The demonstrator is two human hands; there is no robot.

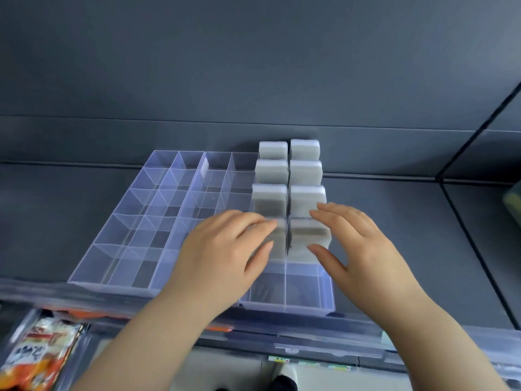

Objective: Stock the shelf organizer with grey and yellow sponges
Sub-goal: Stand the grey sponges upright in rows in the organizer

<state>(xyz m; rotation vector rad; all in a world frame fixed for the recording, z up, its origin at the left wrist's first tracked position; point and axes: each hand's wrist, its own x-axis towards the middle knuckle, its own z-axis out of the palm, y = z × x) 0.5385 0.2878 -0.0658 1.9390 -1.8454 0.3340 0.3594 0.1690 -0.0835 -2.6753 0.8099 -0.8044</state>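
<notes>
1. The clear shelf organizer (121, 249) lies on a dark shelf (423, 249), its long rows running away from the person.
2. Grey sponges (306, 172) stand upright in its two right columns.
3. The left hand (225, 249) has loosely spread fingers touching the nearest left sponge (277, 241).
4. The right hand (358, 244) is spread open beside the nearest right sponge (306, 238).

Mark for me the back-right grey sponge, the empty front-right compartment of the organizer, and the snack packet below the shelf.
back-right grey sponge (305, 149): head view, on its front face.
empty front-right compartment (309, 306): head view, on its clear front wall.
snack packet (39, 354): head view, on the printed wrapper's middle.
</notes>
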